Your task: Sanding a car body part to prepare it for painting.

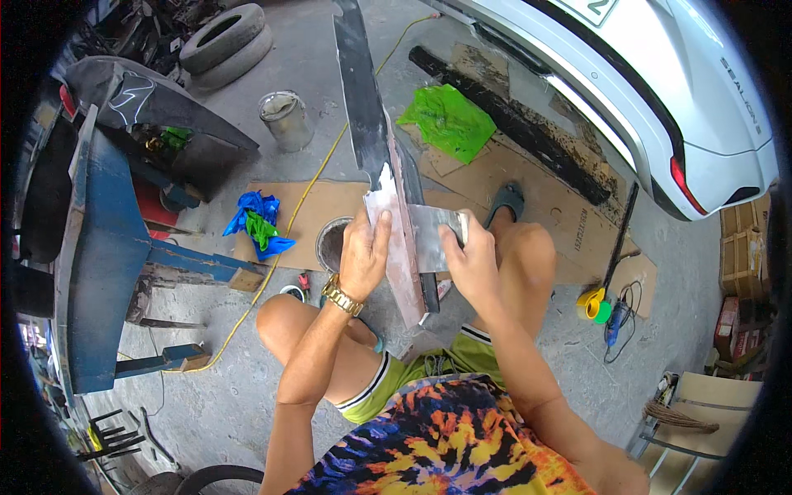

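My left hand (367, 252) is closed on the edge of a long, narrow dark panel (360, 103), with the thumb on its face. The panel stands tilted in front of me, and its lower part carries pinkish and white patches that look like filler. In my right hand (470, 260) is a wide metal putty knife (427, 238), gripped with the thumb on the blade's back end. Its blade meets the right side of the panel along a ridge. Behind my left hand, a round tub (330, 245) with a grey inside is partly hidden.
Cardboard sheets (544, 223) cover the floor ahead. A green plastic sheet (454, 122), a blue crumpled bag (256, 221) and a metal can (285, 120) lie around. A yellow hose (318, 169) crosses the floor. Blue metal frame (107, 247) stands left; a white car (693, 91) stands right.
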